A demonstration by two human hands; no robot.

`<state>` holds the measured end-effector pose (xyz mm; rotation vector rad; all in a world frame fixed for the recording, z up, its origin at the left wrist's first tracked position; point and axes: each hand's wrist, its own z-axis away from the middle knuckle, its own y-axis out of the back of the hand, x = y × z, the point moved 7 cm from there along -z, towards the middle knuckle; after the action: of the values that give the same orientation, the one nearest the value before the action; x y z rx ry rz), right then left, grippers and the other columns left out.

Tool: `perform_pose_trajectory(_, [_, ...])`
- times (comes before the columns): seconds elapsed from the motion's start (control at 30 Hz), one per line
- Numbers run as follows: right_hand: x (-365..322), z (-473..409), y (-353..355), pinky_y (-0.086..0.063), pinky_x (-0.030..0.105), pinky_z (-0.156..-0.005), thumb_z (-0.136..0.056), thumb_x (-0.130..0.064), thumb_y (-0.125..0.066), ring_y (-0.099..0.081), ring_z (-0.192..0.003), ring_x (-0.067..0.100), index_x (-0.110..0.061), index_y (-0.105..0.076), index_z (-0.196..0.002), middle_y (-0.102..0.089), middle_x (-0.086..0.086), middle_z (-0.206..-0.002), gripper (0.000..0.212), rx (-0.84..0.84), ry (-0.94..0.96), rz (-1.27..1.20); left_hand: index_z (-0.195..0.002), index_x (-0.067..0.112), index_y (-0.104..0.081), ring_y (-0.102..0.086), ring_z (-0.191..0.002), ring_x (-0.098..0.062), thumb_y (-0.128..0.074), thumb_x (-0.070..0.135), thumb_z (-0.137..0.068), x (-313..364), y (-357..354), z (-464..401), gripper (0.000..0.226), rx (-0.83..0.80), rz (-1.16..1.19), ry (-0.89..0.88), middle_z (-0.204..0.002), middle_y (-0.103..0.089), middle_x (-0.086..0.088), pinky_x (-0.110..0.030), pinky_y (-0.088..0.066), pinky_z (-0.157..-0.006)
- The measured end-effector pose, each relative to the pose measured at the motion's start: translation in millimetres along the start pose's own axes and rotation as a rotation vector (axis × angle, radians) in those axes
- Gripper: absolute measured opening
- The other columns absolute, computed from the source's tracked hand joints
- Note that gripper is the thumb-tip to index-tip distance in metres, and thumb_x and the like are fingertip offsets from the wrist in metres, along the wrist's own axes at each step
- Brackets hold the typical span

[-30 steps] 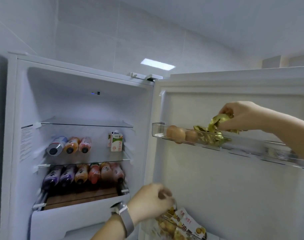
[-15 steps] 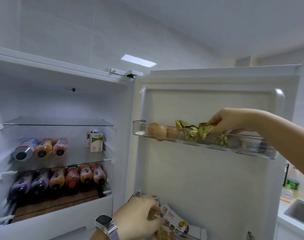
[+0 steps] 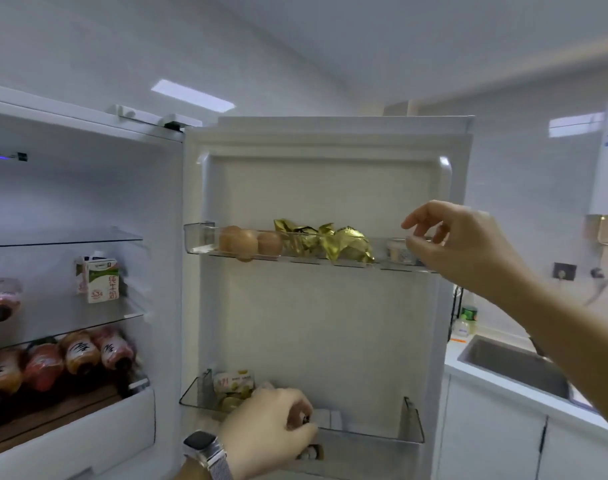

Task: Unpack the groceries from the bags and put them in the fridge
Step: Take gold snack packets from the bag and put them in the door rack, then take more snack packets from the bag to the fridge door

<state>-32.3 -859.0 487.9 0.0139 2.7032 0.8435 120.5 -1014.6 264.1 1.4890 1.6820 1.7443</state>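
The fridge door (image 3: 330, 323) stands open. Its upper door shelf (image 3: 198, 239) holds brown eggs (image 3: 242, 241), crumpled gold foil packets (image 3: 337, 242) and a small white cup (image 3: 399, 251). My right hand (image 3: 458, 244) hovers at the shelf's right end with loosely spread fingers, holding nothing. My left hand (image 3: 271, 424), with a watch on its wrist, reaches into the lower door bin (image 3: 411, 424) with curled fingers. Whether it holds anything is hidden. A snack packet (image 3: 234, 384) stands in that bin just left of this hand.
Inside the fridge, a milk carton (image 3: 100, 280) stands on a glass shelf and several bottles (image 3: 77, 353) lie on the shelf below. A white drawer (image 3: 88, 431) sits under them. To the right are a counter with a sink (image 3: 513, 367) and a green-capped bottle (image 3: 467, 320).
My right hand let go of the gold foil packets and moved right along the upper shelf. My left hand set the snack packet into the lower bin and shifted right. The view swung right.
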Motion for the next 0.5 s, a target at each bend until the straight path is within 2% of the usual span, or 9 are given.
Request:
perform_pose_trajectory(0.07, [12,38,2,-0.041,0.016,-0.063,-0.080,-0.020,-0.069,-0.056,-0.069,0.004,-0.030,-0.065,-0.091,-0.062,-0.014,-0.078,0.015,-0.062,-0.005,0.083,-0.109,0.028,-0.064,-0.061,-0.088,-0.007,-0.057,0.046,-0.085,12,-16,-1,0.030,-0.058,-0.045,-0.049,-0.088,-0.064,0.014,-0.015,-0.048,-0.069])
perform_pose_trajectory(0.13, [32,81,-2,-0.045,0.022,-0.067,-0.081,-0.025,-0.068,-0.057,-0.073,0.004,-0.032,-0.064,-0.095,-0.063,-0.015,-0.080,0.016,-0.138,-0.065,0.147,-0.111,0.027,-0.063,-0.067,-0.078,-0.013,-0.058,0.044,-0.087,20,-37,-1,0.030,-0.171,-0.012,-0.059,-0.087,-0.064,0.011,-0.016,-0.050,-0.054])
perform_pose_trajectory(0.17, [45,104,-6,-0.047,0.023,-0.070,-0.082,-0.028,-0.068,-0.058,-0.077,0.004,-0.032,-0.064,-0.100,-0.064,-0.014,-0.084,0.018,-0.190,-0.119,0.164,-0.114,0.028,-0.062,-0.066,-0.072,-0.014,-0.058,0.045,-0.087,25,-46,0,0.032,-0.215,-0.004,-0.071,-0.086,-0.063,0.011,-0.018,-0.051,-0.054])
perform_pose_trajectory(0.2, [60,126,-12,-0.050,0.024,-0.073,-0.083,-0.030,-0.068,-0.058,-0.081,0.005,-0.031,-0.062,-0.105,-0.063,-0.013,-0.089,0.023,-0.251,-0.192,0.173,-0.117,0.030,-0.060,-0.064,-0.071,-0.011,-0.058,0.046,-0.087,32,-55,-1,0.034,-0.243,-0.029,-0.097,-0.087,-0.063,0.012,-0.020,-0.052,-0.060])
perform_pose_trajectory(0.27, [92,170,-22,-0.053,0.027,-0.080,-0.085,-0.034,-0.067,-0.058,-0.090,0.006,-0.033,-0.058,-0.114,-0.062,-0.012,-0.099,0.031,-0.365,-0.356,0.204,-0.122,0.033,-0.057,-0.060,-0.084,-0.005,-0.056,0.051,-0.087,47,-68,-5,0.040,-0.244,-0.126,-0.173,-0.097,-0.066,0.013,-0.021,-0.050,-0.077])
perform_pose_trajectory(0.3, [108,191,-25,-0.053,0.028,-0.082,-0.085,-0.035,-0.066,-0.057,-0.093,0.007,-0.033,-0.056,-0.117,-0.061,-0.012,-0.103,0.034,-0.406,-0.431,0.225,-0.124,0.035,-0.055,-0.059,-0.088,-0.005,-0.055,0.052,-0.087,56,-74,-8,0.040,-0.236,-0.149,-0.206,-0.102,-0.067,0.013,-0.022,-0.049,-0.081])
perform_pose_trajectory(0.43, [161,262,-18,-0.047,0.021,-0.080,-0.086,-0.036,-0.066,-0.055,-0.095,0.008,-0.031,-0.051,-0.128,-0.061,-0.005,-0.118,0.044,-0.495,-0.666,0.256,-0.126,0.042,-0.048,-0.053,-0.073,-0.006,-0.052,0.054,-0.087,98,-102,-20,0.042,-0.239,-0.178,-0.299,-0.109,-0.065,0.015,-0.023,-0.047,-0.074])
perform_pose_trajectory(0.5, [182,292,-6,-0.046,0.021,-0.080,-0.085,-0.038,-0.065,-0.055,-0.096,0.009,-0.031,-0.047,-0.133,-0.059,-0.004,-0.125,0.051,-0.527,-0.759,0.296,-0.129,0.043,-0.044,-0.059,-0.088,-0.011,-0.051,0.054,-0.087,121,-120,-24,0.045,-0.245,-0.196,-0.344,-0.111,-0.064,0.015,-0.026,-0.049,-0.079])
